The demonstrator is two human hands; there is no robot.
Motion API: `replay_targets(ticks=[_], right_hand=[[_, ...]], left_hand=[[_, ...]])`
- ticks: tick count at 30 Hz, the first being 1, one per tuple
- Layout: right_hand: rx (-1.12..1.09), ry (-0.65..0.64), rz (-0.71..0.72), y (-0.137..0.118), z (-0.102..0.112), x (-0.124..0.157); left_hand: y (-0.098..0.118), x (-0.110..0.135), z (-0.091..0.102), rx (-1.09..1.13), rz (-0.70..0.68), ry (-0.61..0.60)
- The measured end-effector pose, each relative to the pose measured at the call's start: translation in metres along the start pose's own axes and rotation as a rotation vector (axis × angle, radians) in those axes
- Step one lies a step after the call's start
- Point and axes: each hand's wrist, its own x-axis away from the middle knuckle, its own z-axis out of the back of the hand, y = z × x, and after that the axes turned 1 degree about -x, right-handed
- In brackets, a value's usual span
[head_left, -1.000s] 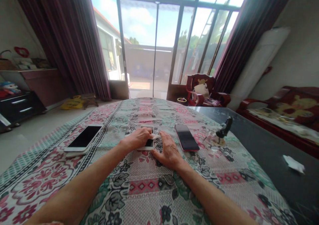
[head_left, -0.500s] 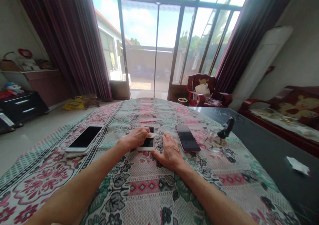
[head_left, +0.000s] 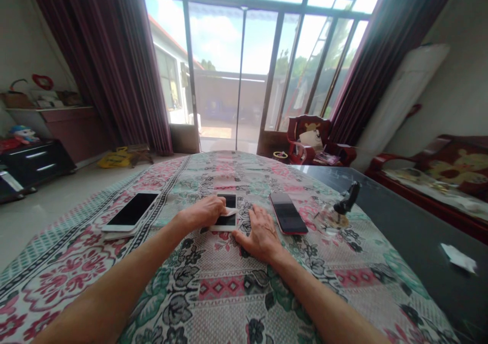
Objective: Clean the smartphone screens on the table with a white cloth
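A white-framed phone [head_left: 227,227] with a dark screen lies on the patterned tablecloth [head_left: 224,260] in front of me. Pinched in my left hand [head_left: 206,212] is a small white wipe [head_left: 231,211], pressed against that screen; the fingers hide the phone's left side. My right hand [head_left: 261,232] rests flat on the cloth with its fingers stretched out, the thumb tip at the phone's lower right corner. Right of this hand lies a dark phone with a red edge [head_left: 288,213]. Far to the left, a larger white phone [head_left: 131,212] lies face up on something pale.
A clear glass object [head_left: 331,217] with a black upright part [head_left: 347,197] stands at the cloth's right side. Crumpled white paper [head_left: 458,258] lies on the bare dark tabletop [head_left: 404,232]. Beyond are a red wooden chair [head_left: 308,135], a bench [head_left: 450,176] and glass doors [head_left: 221,80].
My left hand has shifted slightly left and down across the phone with the wipe. My right hand keeps its place. The whole view has tilted a little.
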Motion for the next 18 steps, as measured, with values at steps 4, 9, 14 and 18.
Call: replay_targets(ticks=[4, 9, 14, 18], right_hand=[[-0.002, 0.010, 0.010, 0.001, -0.001, 0.000], [0.008, 0.008, 0.014, 0.001, -0.002, -0.001], [0.018, 0.015, 0.011, 0.000, -0.001, -0.001], [0.010, 0.013, 0.006, -0.001, 0.001, -0.001]], left_hand=[[0.005, 0.016, -0.003, -0.054, -0.051, -0.035], [0.003, 0.025, -0.008, -0.069, -0.038, -0.027], [-0.015, 0.003, -0.016, -0.112, 0.073, 0.096], [-0.021, -0.005, -0.020, -0.105, 0.088, 0.159]])
